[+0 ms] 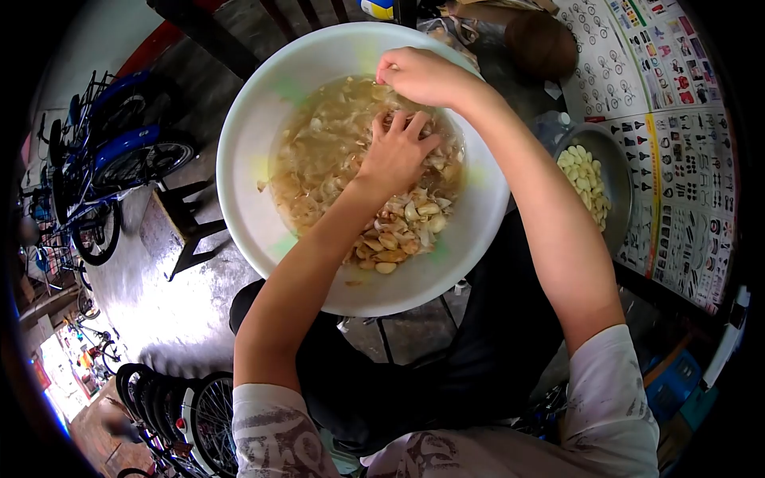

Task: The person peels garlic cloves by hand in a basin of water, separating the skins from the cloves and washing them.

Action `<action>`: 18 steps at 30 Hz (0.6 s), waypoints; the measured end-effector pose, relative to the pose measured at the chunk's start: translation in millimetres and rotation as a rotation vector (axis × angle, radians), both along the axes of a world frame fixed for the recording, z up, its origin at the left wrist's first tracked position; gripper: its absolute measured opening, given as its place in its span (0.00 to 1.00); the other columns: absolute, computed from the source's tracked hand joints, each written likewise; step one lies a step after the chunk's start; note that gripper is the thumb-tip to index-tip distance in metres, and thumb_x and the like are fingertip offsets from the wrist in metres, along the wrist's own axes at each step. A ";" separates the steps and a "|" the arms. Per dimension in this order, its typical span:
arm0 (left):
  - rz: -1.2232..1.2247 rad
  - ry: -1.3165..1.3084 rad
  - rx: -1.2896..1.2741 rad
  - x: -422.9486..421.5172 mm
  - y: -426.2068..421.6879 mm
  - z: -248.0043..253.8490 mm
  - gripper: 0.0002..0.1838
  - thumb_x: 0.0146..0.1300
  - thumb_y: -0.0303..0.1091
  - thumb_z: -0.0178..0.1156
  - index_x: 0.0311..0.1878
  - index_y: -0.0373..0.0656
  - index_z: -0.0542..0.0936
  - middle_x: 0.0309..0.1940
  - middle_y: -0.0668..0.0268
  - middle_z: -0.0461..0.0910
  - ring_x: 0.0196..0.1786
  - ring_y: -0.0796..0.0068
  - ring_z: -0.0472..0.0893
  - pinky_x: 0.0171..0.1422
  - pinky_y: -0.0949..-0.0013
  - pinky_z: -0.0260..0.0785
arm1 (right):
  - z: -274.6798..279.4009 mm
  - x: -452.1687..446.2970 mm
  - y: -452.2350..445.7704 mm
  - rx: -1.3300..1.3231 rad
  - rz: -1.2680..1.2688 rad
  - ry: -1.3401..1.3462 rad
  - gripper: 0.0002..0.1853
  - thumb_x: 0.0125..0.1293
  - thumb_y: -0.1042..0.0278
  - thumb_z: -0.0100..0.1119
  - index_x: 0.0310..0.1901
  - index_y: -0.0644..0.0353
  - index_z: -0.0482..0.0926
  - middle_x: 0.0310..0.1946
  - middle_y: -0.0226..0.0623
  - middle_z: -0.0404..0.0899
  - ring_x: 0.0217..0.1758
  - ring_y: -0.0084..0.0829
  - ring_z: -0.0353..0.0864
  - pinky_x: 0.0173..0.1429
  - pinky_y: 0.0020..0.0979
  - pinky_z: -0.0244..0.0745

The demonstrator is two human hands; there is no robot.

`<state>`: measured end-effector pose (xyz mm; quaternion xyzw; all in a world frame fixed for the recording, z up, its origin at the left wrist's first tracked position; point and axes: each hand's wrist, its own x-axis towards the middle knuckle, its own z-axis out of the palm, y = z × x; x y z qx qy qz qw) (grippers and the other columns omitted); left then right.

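A large white basin (243,183) holds cloudy water with floating garlic skins (319,135). Unpeeled and partly peeled garlic cloves (390,243) are heaped at its near side. My left hand (396,151) is spread over the skins and cloves in the middle of the basin, fingers apart and their tips among the skins. At the basin's far right, my right hand (414,77) is curled above the water, its fingers pressed together; what they hold, if anything, is too small to name.
A metal bowl (621,179) of peeled cloves (584,179) stands right of the basin, beside a table covered with printed sheets (677,151). A wooden stool (179,219) and bicycles (131,151) are at the left. A round brown object (542,45) is at the back right.
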<state>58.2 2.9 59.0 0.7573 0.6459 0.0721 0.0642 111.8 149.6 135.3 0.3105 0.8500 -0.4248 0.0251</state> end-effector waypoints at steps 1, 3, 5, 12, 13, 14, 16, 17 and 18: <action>-0.020 0.011 0.000 -0.4 -0.4 -1.9 0.21 0.53 0.35 0.67 0.52 0.57 0.80 0.60 0.64 0.67 0.65 0.59 0.66 0.70 0.38 0.55 | -1.7 -0.3 1.0 0.010 0.029 0.008 0.14 0.68 0.64 0.49 0.47 0.60 0.81 0.45 0.40 0.84 0.49 0.35 0.80 0.54 0.34 0.72; -0.027 -0.020 0.031 -1.5 -1.2 -5.3 0.20 0.52 0.32 0.66 0.50 0.57 0.80 0.57 0.66 0.69 0.64 0.61 0.67 0.70 0.39 0.56 | -3.6 -0.6 0.8 0.017 0.057 0.018 0.14 0.69 0.64 0.49 0.47 0.61 0.81 0.45 0.40 0.84 0.50 0.36 0.80 0.54 0.34 0.72; -0.034 -0.051 0.065 -4.1 -1.9 -7.5 0.19 0.52 0.29 0.64 0.49 0.58 0.81 0.55 0.67 0.70 0.63 0.63 0.68 0.69 0.41 0.57 | -2.4 -0.8 0.7 0.020 0.061 0.006 0.14 0.69 0.64 0.49 0.47 0.61 0.80 0.44 0.40 0.83 0.48 0.35 0.80 0.53 0.35 0.72; 0.008 -0.237 0.022 -13.9 -2.5 -2.8 0.27 0.50 0.27 0.65 0.57 0.57 0.78 0.56 0.65 0.70 0.64 0.63 0.68 0.64 0.46 0.61 | 8.7 13.8 0.5 0.030 0.147 -0.034 0.13 0.70 0.65 0.48 0.47 0.61 0.80 0.36 0.38 0.82 0.40 0.33 0.79 0.47 0.36 0.72; 0.044 -0.351 0.028 -15.3 -1.6 -1.0 0.29 0.50 0.28 0.66 0.59 0.57 0.77 0.58 0.64 0.69 0.66 0.61 0.67 0.64 0.47 0.61 | 10.6 15.8 1.5 0.000 0.139 -0.065 0.13 0.70 0.65 0.47 0.47 0.61 0.80 0.35 0.38 0.81 0.39 0.32 0.78 0.46 0.35 0.72; 0.041 -0.351 0.030 -15.0 -1.4 0.5 0.29 0.50 0.28 0.66 0.59 0.57 0.77 0.58 0.64 0.69 0.66 0.61 0.67 0.64 0.47 0.61 | 12.4 17.0 3.4 -0.029 0.130 -0.096 0.13 0.70 0.65 0.47 0.46 0.60 0.80 0.34 0.37 0.81 0.38 0.31 0.78 0.45 0.35 0.71; 0.275 -0.036 0.061 -11.9 -3.0 8.7 0.32 0.48 0.30 0.69 0.61 0.56 0.76 0.64 0.60 0.64 0.70 0.54 0.63 0.64 0.48 0.62 | 15.6 18.5 7.5 -0.034 0.107 -0.109 0.13 0.70 0.64 0.47 0.45 0.60 0.80 0.32 0.36 0.80 0.37 0.30 0.76 0.44 0.34 0.71; 0.270 -0.038 0.060 -11.9 -3.4 11.0 0.32 0.48 0.30 0.69 0.61 0.56 0.76 0.64 0.60 0.64 0.70 0.54 0.63 0.64 0.48 0.62 | 17.0 19.7 9.0 -0.042 0.088 -0.122 0.13 0.70 0.64 0.47 0.45 0.60 0.80 0.31 0.35 0.79 0.36 0.29 0.75 0.43 0.34 0.70; 0.316 -0.005 0.130 -13.9 -4.1 12.9 0.33 0.47 0.31 0.70 0.61 0.55 0.76 0.65 0.60 0.62 0.70 0.51 0.61 0.65 0.47 0.63 | 21.0 21.0 9.6 -0.043 0.083 -0.122 0.13 0.70 0.64 0.47 0.45 0.60 0.80 0.31 0.35 0.79 0.36 0.29 0.75 0.43 0.34 0.70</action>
